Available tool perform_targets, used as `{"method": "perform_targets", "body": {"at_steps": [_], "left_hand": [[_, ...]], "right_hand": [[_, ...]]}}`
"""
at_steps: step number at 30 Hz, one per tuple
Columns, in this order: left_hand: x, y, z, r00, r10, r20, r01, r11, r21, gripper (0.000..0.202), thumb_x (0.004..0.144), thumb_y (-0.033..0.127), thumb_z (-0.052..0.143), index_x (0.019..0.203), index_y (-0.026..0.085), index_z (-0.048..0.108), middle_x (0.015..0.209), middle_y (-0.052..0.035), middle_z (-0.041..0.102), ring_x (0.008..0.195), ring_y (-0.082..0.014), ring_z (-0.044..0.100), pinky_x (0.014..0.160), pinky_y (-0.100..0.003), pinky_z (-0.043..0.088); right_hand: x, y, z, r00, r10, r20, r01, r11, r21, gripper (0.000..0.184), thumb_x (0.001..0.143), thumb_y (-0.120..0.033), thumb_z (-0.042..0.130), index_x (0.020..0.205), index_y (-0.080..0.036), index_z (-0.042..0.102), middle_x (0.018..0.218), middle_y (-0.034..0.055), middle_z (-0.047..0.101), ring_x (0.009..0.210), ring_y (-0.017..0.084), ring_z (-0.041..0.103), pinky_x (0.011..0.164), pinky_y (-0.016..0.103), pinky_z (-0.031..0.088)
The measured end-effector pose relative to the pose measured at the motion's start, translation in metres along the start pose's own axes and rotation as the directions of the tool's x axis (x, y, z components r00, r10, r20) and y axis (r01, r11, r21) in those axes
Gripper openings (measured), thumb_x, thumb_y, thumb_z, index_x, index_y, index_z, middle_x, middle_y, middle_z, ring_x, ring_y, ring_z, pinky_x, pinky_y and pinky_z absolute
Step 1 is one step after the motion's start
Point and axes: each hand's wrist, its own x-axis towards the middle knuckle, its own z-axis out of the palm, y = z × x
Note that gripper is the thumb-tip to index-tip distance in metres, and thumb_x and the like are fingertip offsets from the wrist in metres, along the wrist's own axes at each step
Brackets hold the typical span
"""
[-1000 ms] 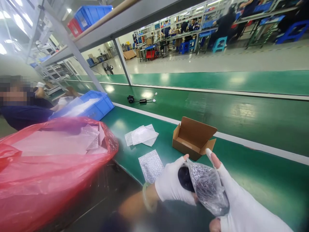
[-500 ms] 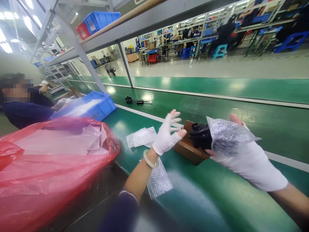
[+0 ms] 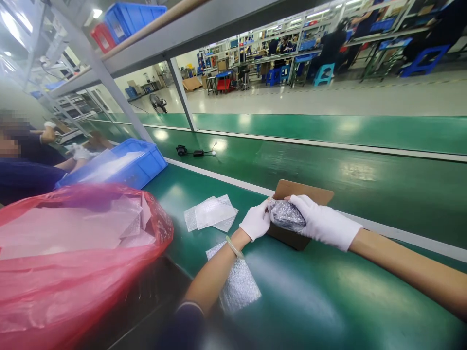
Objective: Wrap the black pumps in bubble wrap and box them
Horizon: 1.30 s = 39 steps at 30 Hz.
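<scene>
A bubble-wrap bag point(image 3: 286, 215) with a dark thing inside is held over a brown cardboard box point(image 3: 305, 190). My right hand point(image 3: 323, 221), in a white glove with bare fingertips, is closed around the bag's right end. At its left end, my left hand point(image 3: 256, 221) pinches the bag near the box's edge; it wears a white glove too. The box stands open with a flap raised behind the bag, and my hands hide part of it. Below my left wrist lies a bubble-wrap sheet point(image 3: 241, 287) on the green work surface point(image 3: 310, 296).
Several bubble-wrap pieces point(image 3: 213, 214) lie left of the box. A red plastic bag point(image 3: 73, 272) full of wrap and a blue bin point(image 3: 151, 167) stand at left, beside a co-worker point(image 3: 27, 167). A black device with a cable point(image 3: 198, 152) lies farther back.
My right hand has brought the wrapped thing left over the box, and the black part that stuck out is now covered. My left hand, spread before, has closed on the bag's left end.
</scene>
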Motion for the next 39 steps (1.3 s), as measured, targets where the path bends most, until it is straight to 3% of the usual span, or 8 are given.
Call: {"method": "perform_targets", "body": {"at_steps": [4, 9, 14, 20, 23, 27, 30, 39], "left_hand": [[0.001, -0.002, 0.006, 1.0, -0.019, 0.004, 0.019, 1.0, 0.017, 0.059, 0.082, 0.012, 0.044, 0.141, 0.016, 0.041, 0.126, -0.01, 0.064, 0.113, -0.0263, 0.062, 0.1, -0.038, 0.048], [0.002, 0.002, 0.013, 0.999, -0.032, -0.011, 0.033, 0.999, 0.01, 0.06, 0.081, 0.01, 0.045, 0.14, 0.019, 0.042, 0.127, -0.0087, 0.064, 0.115, -0.0247, 0.061, 0.102, -0.037, 0.047], [0.003, 0.005, 0.016, 0.999, -0.041, -0.023, 0.04, 0.999, -0.032, 0.062, 0.079, 0.01, 0.047, 0.139, 0.02, 0.043, 0.13, -0.0078, 0.061, 0.117, -0.0246, 0.06, 0.103, -0.036, 0.047], [-0.001, 0.005, 0.016, 0.998, -0.04, -0.046, 0.035, 0.994, -0.103, 0.058, 0.082, 0.01, 0.042, 0.14, 0.017, 0.042, 0.137, -0.0093, 0.055, 0.125, -0.0231, 0.054, 0.109, -0.036, 0.041], [-0.005, 0.001, 0.017, 0.998, 0.042, -0.046, -0.053, 0.964, -0.26, 0.058, 0.085, 0.015, 0.042, 0.142, 0.018, 0.037, 0.144, -0.0069, 0.048, 0.132, -0.0199, 0.046, 0.114, -0.034, 0.035], [0.0, -0.011, 0.019, 0.996, 0.092, -0.009, -0.087, 0.895, -0.437, 0.071, 0.082, 0.023, 0.051, 0.148, 0.017, 0.024, 0.153, -0.0076, 0.035, 0.141, -0.0216, 0.033, 0.119, -0.036, 0.024], [0.011, -0.021, 0.02, 0.991, 0.132, 0.031, -0.099, 0.859, -0.502, 0.069, 0.082, 0.028, 0.051, 0.146, 0.018, 0.028, 0.152, -0.0068, 0.036, 0.14, -0.0229, 0.033, 0.12, -0.037, 0.021], [0.008, -0.026, 0.038, 0.986, 0.163, -0.014, -0.144, 0.824, -0.548, 0.08, 0.081, 0.063, 0.05, 0.144, 0.017, 0.032, 0.146, -0.0114, 0.04, 0.136, -0.0301, 0.037, 0.116, -0.042, 0.027]], "right_hand": [[0.011, 0.002, 0.003, 0.972, 0.055, 0.228, -0.032, 0.994, -0.101, 0.058, 0.066, -0.014, 0.063, 0.122, -0.019, 0.054, 0.102, 0.0103, 0.064, 0.066, 0.022, 0.066, 0.061, 0.033, 0.048], [0.015, -0.024, -0.03, 0.923, 0.119, 0.367, -0.035, 0.973, -0.227, 0.061, 0.052, -0.021, 0.076, 0.112, -0.018, 0.064, 0.09, 0.0106, 0.067, 0.069, 0.029, 0.067, 0.058, 0.036, 0.047], [0.016, -0.043, -0.051, 0.92, 0.164, 0.357, -0.036, 0.94, -0.338, 0.032, 0.082, -0.034, 0.057, 0.102, -0.012, 0.068, 0.096, 0.0216, 0.066, 0.08, 0.037, 0.066, 0.061, 0.044, 0.047], [0.034, -0.038, -0.047, 0.853, 0.223, 0.472, -0.062, 0.941, -0.332, 0.018, 0.081, -0.032, 0.058, 0.079, -0.02, 0.071, 0.06, 0.0095, 0.064, 0.058, 0.027, 0.065, 0.05, 0.034, 0.043], [0.035, -0.034, -0.049, 0.878, 0.171, 0.446, -0.03, 0.951, -0.307, 0.017, 0.076, -0.032, 0.063, 0.085, -0.02, 0.071, 0.065, 0.0086, 0.064, 0.056, 0.026, 0.064, 0.049, 0.033, 0.042], [0.03, -0.026, -0.048, 0.941, -0.019, 0.337, 0.111, 0.96, -0.256, 0.05, 0.081, -0.032, 0.057, 0.13, -0.022, 0.051, 0.099, 0.0103, 0.066, 0.073, 0.027, 0.066, 0.056, 0.034, 0.042], [0.028, -0.023, -0.044, 0.95, -0.083, 0.301, 0.162, 0.955, -0.248, 0.05, 0.086, -0.036, 0.052, 0.133, -0.02, 0.045, 0.094, 0.009, 0.064, 0.072, 0.027, 0.065, 0.056, 0.033, 0.042], [0.029, -0.053, -0.024, 0.928, 0.253, 0.273, -0.163, 0.935, -0.314, 0.041, 0.089, -0.009, 0.03, 0.125, -0.004, 0.051, 0.099, 0.0241, 0.056, 0.075, 0.035, 0.067, 0.057, 0.042, 0.048]]}}
